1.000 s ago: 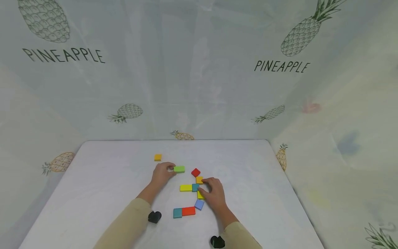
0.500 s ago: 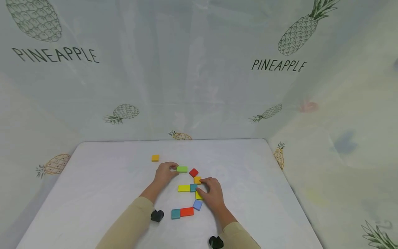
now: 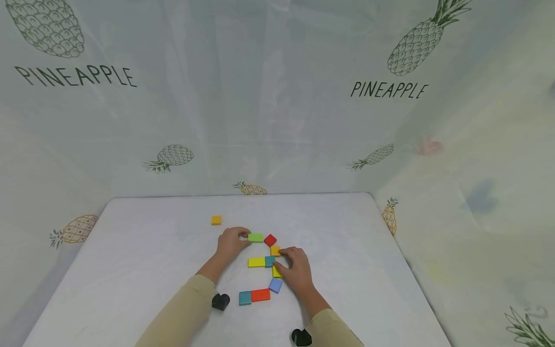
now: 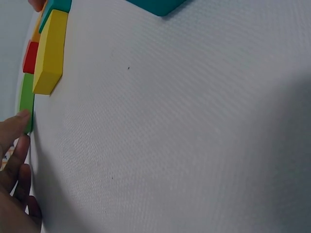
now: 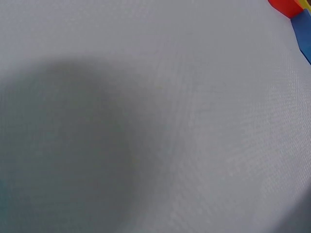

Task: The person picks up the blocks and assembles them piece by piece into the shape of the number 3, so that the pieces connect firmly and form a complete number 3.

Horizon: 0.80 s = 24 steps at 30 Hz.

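Observation:
My left hand (image 3: 231,242) pinches the left end of a light green block (image 3: 256,238) between thumb and fingers. The green block's right end lies right at a red block (image 3: 270,240), which is turned cornerwise. My right hand (image 3: 298,270) has its index finger at an orange block (image 3: 275,251). Its thumb rests at a teal block (image 3: 269,261) and partly covers a yellow block (image 3: 276,272) below. A longer yellow block (image 3: 256,262) extends left from the teal one. In the left wrist view, left fingertips touch the green block (image 4: 26,102).
Below the right hand's blocks lie a tilted blue block (image 3: 275,286), a red-orange block (image 3: 260,295) and another teal block (image 3: 244,298). A separate orange block (image 3: 216,220) sits farther back on the white table (image 3: 347,226). Black heart-shaped pieces (image 3: 220,302) sit at the sleeves.
My left hand has slid the green block rightward and slightly nearer, up to the red block. The right hand stays in place at its blocks. The head view has shifted a little.

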Motion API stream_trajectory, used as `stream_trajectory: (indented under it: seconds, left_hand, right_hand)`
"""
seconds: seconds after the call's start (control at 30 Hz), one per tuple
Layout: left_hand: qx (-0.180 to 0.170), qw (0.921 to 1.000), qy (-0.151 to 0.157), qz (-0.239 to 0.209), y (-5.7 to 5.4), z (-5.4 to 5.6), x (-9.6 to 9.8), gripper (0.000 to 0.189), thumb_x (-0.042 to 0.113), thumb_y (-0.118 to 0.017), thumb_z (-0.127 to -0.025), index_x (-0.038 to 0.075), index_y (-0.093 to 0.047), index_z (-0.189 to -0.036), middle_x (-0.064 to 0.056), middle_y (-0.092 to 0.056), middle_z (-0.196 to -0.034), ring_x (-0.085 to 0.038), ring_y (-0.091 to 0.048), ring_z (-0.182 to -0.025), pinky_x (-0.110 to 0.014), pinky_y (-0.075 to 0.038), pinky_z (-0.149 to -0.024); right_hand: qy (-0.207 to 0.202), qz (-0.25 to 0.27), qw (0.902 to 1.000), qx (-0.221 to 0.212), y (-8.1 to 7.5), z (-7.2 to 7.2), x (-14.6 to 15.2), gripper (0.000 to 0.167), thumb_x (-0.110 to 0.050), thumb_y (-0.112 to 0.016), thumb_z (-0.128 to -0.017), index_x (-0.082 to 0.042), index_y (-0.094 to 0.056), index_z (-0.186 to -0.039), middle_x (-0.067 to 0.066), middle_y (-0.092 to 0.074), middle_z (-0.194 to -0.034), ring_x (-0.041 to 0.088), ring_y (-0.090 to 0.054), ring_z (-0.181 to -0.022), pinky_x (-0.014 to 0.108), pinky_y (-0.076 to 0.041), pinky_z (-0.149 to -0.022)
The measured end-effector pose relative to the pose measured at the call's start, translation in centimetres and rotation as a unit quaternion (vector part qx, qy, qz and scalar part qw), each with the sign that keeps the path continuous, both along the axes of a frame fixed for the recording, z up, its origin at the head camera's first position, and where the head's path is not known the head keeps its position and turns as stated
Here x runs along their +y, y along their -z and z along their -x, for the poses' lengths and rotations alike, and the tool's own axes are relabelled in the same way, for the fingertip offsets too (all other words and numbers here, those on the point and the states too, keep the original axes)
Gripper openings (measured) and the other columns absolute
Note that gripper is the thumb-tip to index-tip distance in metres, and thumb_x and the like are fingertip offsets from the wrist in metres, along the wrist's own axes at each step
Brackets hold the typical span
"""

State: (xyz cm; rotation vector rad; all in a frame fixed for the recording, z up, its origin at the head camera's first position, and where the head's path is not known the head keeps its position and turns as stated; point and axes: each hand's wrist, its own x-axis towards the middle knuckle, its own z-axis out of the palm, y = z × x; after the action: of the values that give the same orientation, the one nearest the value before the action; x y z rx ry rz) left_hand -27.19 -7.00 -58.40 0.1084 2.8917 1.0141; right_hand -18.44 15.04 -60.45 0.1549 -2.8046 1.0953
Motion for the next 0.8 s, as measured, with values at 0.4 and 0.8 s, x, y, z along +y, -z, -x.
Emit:
stream_trajectory:
  seconds: [0.4, 0.8]
  left_hand:
    - [0.009, 0.9999, 0.004, 0.008, -0.08, 0.04, 0.33, 0.028, 0.020, -0.081, -0.080, 0.016, -0.074, -0.106, 0.006, -0.068, -0.089, -0.020, -0.057, -0.093, -0.044, -0.040, -0.084]
    - [0.009, 0.9999, -0.005, 0.007, -0.10, 0.19, 0.56, 0.029, 0.020, -0.081, -0.080, 0.015, -0.074, -0.107, 0.006, -0.068, -0.087, -0.020, -0.056, -0.092, -0.044, -0.039, -0.083]
  right_hand:
    - [0.006, -0.003, 1.0000, -0.006, -0.16, -0.03, -0.10, 0.035, -0.033, -0.074, -0.085, -0.020, -0.066, -0.116, -0.006, -0.060, -0.112, 0.019, -0.051, -0.110, 0.043, -0.045, -0.096]
    - [0.000, -0.003, 1.0000, 0.002, 0.25, 0.17, 0.04, 0.034, -0.034, -0.073, -0.086, -0.020, -0.066, -0.117, -0.006, -0.060, -0.112, 0.018, -0.050, -0.110, 0.043, -0.045, -0.096]
